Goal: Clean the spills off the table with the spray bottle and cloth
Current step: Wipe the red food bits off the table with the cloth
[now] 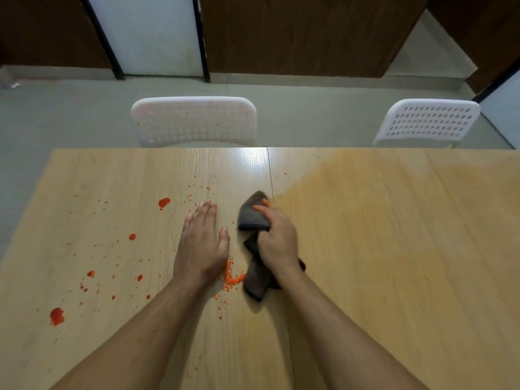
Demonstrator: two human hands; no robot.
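The right hand (277,240) holds the cloth (254,273) in a firm grip on the desk (394,249); the left hand (201,243) lies flat. Wiping step: next, sweep left over the red spills (230,278).

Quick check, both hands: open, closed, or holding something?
Left hand: open, flat on the table, holding nothing.
Right hand: closed, gripping the dark cloth.
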